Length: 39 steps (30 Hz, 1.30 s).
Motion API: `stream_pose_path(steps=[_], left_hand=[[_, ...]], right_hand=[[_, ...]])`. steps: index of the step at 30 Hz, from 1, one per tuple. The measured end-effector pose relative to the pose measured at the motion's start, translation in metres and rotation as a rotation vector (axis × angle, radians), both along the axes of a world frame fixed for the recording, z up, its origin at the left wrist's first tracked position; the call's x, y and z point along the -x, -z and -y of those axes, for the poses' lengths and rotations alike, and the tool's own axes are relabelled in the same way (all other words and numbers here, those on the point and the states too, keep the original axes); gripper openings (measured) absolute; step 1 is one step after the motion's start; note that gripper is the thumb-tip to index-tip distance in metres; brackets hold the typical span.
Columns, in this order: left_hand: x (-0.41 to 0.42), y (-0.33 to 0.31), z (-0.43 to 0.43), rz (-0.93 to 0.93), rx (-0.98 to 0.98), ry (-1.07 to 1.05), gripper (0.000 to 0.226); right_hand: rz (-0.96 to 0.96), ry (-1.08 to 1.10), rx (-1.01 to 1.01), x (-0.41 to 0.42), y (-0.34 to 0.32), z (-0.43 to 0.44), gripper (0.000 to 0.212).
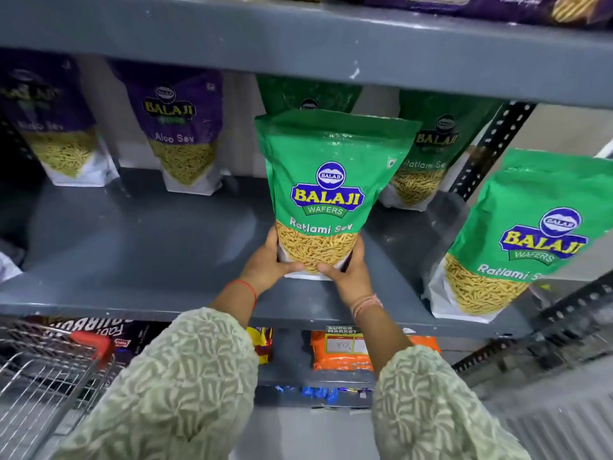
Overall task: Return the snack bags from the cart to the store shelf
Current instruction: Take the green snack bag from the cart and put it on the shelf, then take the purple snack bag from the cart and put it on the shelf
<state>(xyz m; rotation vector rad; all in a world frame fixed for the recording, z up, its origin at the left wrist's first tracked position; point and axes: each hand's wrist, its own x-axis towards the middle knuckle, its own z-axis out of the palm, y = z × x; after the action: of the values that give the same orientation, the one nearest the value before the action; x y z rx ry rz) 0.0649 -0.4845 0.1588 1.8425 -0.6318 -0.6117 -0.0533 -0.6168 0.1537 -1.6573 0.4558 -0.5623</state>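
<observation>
A green Balaji Ratlami Sev bag (326, 180) stands upright on the grey shelf (139, 260), near its middle. My left hand (268, 263) grips the bag's lower left corner and my right hand (348, 277) grips its lower right corner. Behind it stands another green bag (308, 94), mostly hidden. A second green Ratlami Sev bag (428, 154) stands at the back right, and a third (517, 240) leans at the shelf's right front. The wire cart (49, 370) with a red handle corner sits at the lower left.
Two purple Aloo Sev bags (180, 127) (53, 121) stand at the shelf's back left. A perforated metal upright (491, 147) bounds the right side. An orange packet (341, 350) and other goods lie on the shelf below. The upper shelf's edge (298, 44) overhangs.
</observation>
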Motion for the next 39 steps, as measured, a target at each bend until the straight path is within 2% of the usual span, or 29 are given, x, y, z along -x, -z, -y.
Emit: stream_pose_path(steps=[3,9,12,14,15,17,19,22,25,27,29,31,34,37,39], left_hand=[[0.003,0.005,0.0,0.011,-0.046,-0.026,0.086],[0.008,0.009,0.002,0.032,-0.029,-0.047,0.085],[0.01,0.012,0.0,0.042,0.001,-0.052,0.085],[0.014,0.015,-0.005,0.053,0.035,-0.056,0.088],[0.018,0.016,-0.009,0.053,0.065,-0.079,0.091],[0.026,0.021,-0.026,0.04,0.144,-0.217,0.089],[0.032,0.025,-0.058,0.036,0.251,-0.421,0.073],[0.033,0.034,-0.143,0.067,0.344,-0.775,0.048],[0.03,0.035,-0.247,0.076,0.364,-1.223,0.039],[0.032,0.039,-0.32,0.056,0.308,-1.503,0.029],[0.043,0.05,-0.376,-0.051,0.171,-1.684,0.026],[0.059,0.071,-0.421,-0.231,0.051,-1.759,0.033],[0.085,0.115,-0.456,-0.47,0.098,-1.673,0.04],[0.091,0.163,-0.48,-0.826,0.042,-1.706,0.042],[0.088,0.178,-0.481,-0.858,0.024,-1.685,0.034]], right_hand=[[0.005,-0.009,-0.006,-0.002,0.002,0.0,0.085],[-0.063,-0.007,0.015,-0.004,0.005,0.003,0.078],[-0.084,0.002,0.018,0.002,0.0,-0.001,0.088],[-0.11,0.089,-0.015,0.008,-0.001,-0.012,0.097],[-0.142,0.177,0.027,0.012,0.001,-0.02,0.097],[-0.212,0.334,0.277,0.024,0.009,-0.047,0.086],[-0.195,0.317,0.523,0.032,0.015,-0.083,0.072],[-0.102,0.039,0.716,0.011,0.017,-0.141,0.065],[-0.032,-0.299,0.717,-0.031,0.007,-0.21,0.071],[-0.031,-0.53,0.697,-0.062,0.004,-0.269,0.08],[-0.051,-0.74,0.677,-0.088,0.008,-0.323,0.089],[-0.117,-0.964,0.655,-0.113,0.019,-0.38,0.096],[-0.258,-1.267,0.698,-0.139,0.047,-0.454,0.101],[-0.435,-1.454,0.722,-0.166,0.093,-0.52,0.101],[-0.547,-1.507,0.726,-0.18,0.115,-0.537,0.102]])
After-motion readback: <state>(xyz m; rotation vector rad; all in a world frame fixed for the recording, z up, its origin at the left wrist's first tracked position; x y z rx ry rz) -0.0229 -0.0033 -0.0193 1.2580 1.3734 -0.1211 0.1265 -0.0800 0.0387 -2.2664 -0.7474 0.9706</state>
